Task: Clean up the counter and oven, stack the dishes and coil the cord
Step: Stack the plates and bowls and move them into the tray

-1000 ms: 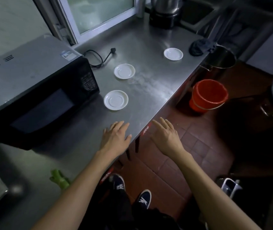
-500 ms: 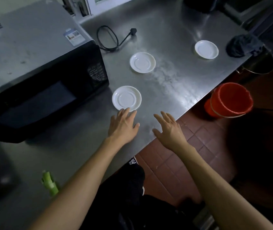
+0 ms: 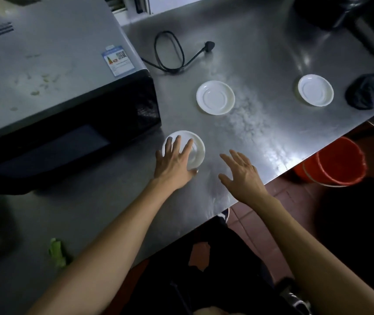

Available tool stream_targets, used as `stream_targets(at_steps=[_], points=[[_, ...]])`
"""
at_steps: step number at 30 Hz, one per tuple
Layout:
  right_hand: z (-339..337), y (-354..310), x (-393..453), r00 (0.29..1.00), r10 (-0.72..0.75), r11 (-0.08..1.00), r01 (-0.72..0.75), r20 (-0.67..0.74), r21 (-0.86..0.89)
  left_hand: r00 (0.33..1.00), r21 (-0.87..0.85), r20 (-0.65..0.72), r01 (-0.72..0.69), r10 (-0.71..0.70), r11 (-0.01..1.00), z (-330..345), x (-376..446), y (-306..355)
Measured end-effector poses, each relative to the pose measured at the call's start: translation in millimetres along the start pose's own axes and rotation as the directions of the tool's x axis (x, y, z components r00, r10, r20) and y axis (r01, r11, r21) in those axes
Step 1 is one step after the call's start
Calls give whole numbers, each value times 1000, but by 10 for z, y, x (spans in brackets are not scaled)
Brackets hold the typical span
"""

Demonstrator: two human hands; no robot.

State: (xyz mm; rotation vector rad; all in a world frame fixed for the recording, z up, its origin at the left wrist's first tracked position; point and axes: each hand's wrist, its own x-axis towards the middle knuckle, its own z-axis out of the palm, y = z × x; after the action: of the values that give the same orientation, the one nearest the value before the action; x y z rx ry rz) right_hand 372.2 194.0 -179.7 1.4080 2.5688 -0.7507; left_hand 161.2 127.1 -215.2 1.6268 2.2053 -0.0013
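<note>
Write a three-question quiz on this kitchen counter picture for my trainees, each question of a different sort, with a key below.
1. How many white saucers lie on the steel counter?
2. True or false: the black power cord is plugged into a wall socket.
3. Which hand is over a saucer? A. left hand B. right hand C. neither

Key
1. Three: the near saucer, the middle saucer and the far saucer.
2. False: its plug lies loose on the counter.
3. A: the left hand's straight fingers lie over the near saucer; the right hand is open over bare counter.
</note>
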Motion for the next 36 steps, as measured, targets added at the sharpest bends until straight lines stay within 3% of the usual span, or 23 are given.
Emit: stream_targets(at_steps=[11, 18, 30, 36], points=[[-234, 282, 979, 975, -196, 980, 192, 101, 48, 975, 83, 140, 162, -172, 983, 45, 543, 164], [-457, 468, 1734, 940, -336, 942, 336, 58, 7, 942, 5, 114, 317, -315, 949, -59, 845, 345], [-626, 499, 2798, 902, -376, 868, 422, 212, -260, 891, -113, 79, 453, -446, 884, -320, 1244, 556], [-602, 394, 3108, 865, -369, 845, 464, 339, -266, 872, -126, 62, 489, -485, 863, -328, 1328, 554]])
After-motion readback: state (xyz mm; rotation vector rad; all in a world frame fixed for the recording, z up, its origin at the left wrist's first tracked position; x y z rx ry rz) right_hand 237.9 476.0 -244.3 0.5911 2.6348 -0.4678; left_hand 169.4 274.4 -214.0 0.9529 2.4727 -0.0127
